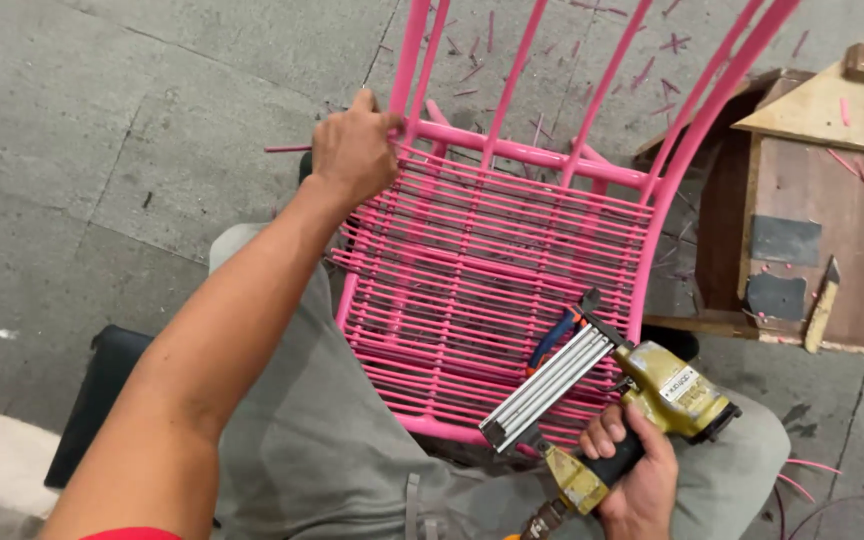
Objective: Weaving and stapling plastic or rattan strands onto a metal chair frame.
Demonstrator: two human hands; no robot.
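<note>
Concrete floor (102, 120), grey, cracked and stained, fills the left of the view; a black flat pad (92, 400) lies on it low down, half hidden behind the person's bare left forearm; the left hand (352, 152) reaches up and forward, its fingers curled shut over the back left corner of the pink woven chair seat (472, 290), where the strands meet the pink round frame tube (537, 155); a loose pink strand end (287, 149) pokes out to the left just beside that hand; grey trousers (332, 450) cover the lap, and the seat's front edge rests against them; the seat's strands run across in close rows, with gaps that show the floor beneath; pink curved back rods (512, 75) rise from the frame tube towards the top of the view; short pink offcuts (652, 70) are scattered on the floor behind them.

Pliers with blue and orange handles (554, 338) lie on the weave near the seat's right side, just beside the silver magazine of the yellow pneumatic nail gun (612, 395); the right hand (637, 475) is clamped around the gun's black grip, low at the seat's front right corner, the magazine lying over the strands; to the far right stands a brown wooden work block (812, 230) with a pale board on top, well apart from both hands; a wood-handled knife (822, 305) leans against its side.
</note>
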